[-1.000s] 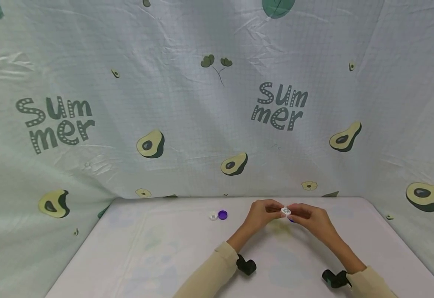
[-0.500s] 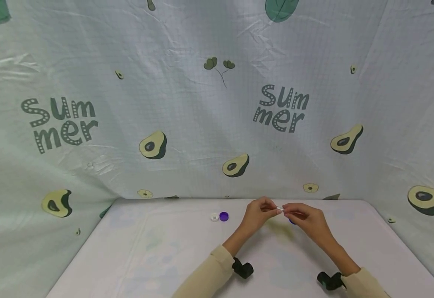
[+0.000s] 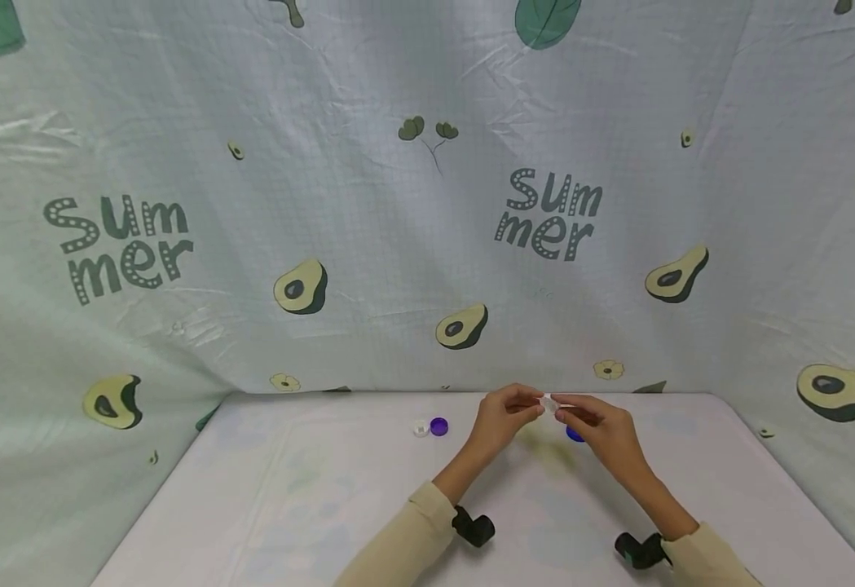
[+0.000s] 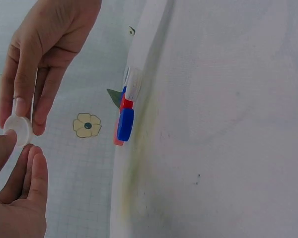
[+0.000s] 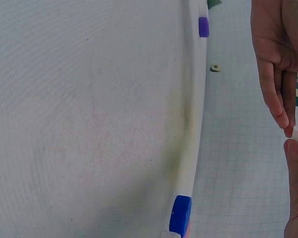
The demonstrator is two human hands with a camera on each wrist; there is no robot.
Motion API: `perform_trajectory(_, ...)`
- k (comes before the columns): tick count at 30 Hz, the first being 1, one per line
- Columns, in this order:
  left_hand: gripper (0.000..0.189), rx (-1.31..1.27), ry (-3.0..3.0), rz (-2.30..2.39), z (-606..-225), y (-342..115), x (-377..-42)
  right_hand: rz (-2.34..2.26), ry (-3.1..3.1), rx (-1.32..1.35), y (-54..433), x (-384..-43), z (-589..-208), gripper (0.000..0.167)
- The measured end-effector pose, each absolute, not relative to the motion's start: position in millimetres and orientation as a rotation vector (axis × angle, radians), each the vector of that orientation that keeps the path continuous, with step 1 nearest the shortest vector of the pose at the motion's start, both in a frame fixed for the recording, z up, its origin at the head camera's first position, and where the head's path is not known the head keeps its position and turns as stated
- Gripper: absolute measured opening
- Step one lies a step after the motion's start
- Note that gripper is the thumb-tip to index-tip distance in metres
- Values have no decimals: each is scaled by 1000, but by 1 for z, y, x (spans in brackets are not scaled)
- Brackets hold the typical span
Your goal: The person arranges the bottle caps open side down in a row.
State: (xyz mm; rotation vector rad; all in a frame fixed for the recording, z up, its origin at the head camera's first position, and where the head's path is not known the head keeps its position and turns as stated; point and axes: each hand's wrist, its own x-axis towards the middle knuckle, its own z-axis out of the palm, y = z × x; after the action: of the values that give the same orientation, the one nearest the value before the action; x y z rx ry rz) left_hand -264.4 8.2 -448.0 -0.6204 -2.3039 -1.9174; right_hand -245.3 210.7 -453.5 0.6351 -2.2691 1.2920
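White cap (image 4: 18, 130) between both grips

A white table (image 3: 310, 505) stands against a pale avocado-print "Summer" cloth backdrop (image 3: 368, 228).

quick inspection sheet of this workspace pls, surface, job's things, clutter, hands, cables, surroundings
surface: white table, faint yellowish stain near the hands.
job's things: small white cap held above the table between both hands.
clutter: white cap and purple cap side by side to the left of the hands; blue cap on the table behind the right hand; the left wrist view shows red and white pieces stacked with it.
hands: left hand and right hand each pinch the small white cap, grip at the fingertips.
cables: nothing seen.
surroundings: pale avocado-print cloth reading "Summer" hangs behind and at both sides; black wrist cameras on cream sleeves.
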Motion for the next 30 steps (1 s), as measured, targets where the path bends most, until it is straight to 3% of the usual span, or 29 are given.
perform_trajectory(9, 30, -676, -2257, -1842, -447, 6, -262, 1302, -2251, 609, 205, -245, -452, 40)
perform_trajectory(23, 29, -686, -2184, -1799, -445, -8, -259, 1430, -2246, 657, 191, -245, -447, 34)
perform_trajectory(30, 28, -707, -2143, -1825, -447, -19, -259, 1424, -2313, 600, 171, -231, -425, 30)
